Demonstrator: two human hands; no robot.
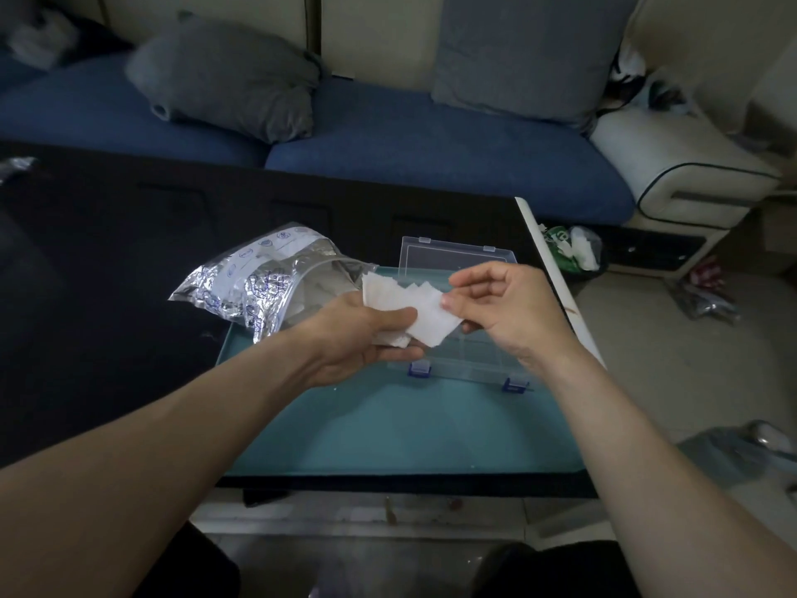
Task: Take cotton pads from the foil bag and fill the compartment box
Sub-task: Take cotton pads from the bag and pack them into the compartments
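Several cotton pads between both hands

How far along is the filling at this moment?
Done: compartment box open, pads out of the foil bag. In hand: left hand holds a stack of cotton pads; right hand pinches the top one. Left: visible compartments look empty.

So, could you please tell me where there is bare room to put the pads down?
Bare teal tray lies between the clear box's blue latches and the near rim. Crowded: the crinkled foil bag covers the far-left corner.
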